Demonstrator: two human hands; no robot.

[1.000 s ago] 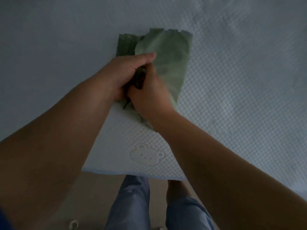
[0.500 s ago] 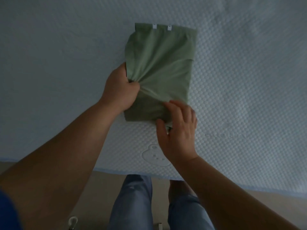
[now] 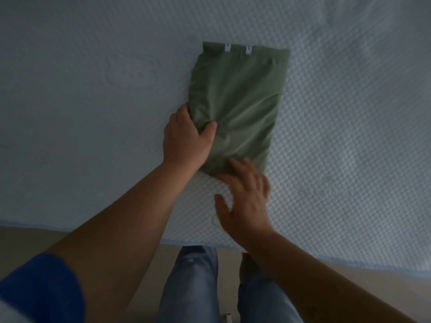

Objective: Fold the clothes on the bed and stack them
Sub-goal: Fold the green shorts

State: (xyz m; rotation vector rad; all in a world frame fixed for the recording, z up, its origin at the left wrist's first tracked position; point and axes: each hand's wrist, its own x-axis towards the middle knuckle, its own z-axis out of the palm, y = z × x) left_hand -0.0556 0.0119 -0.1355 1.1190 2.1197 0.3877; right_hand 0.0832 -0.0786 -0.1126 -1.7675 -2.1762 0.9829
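Note:
A folded green garment (image 3: 240,99) lies flat on the white quilted bed (image 3: 349,136), two small white tags at its far edge. My left hand (image 3: 186,138) grips the garment's near left side, thumb on top and fingers tucked under the fabric. My right hand (image 3: 245,197) hovers at the garment's near edge with fingers spread and straight; the fingertips touch or nearly touch the cloth and it holds nothing.
The bed's near edge (image 3: 303,257) has pale blue trim, with beige floor below it. My legs in blue jeans (image 3: 193,283) stand against the bed. A faint bear shape (image 3: 130,73) is embossed in the cover to the left.
The garment went from bunched between both hands to spread flat as a folded rectangle. My right hand let go of the near edge and drew back, opening. My left hand keeps its grip.

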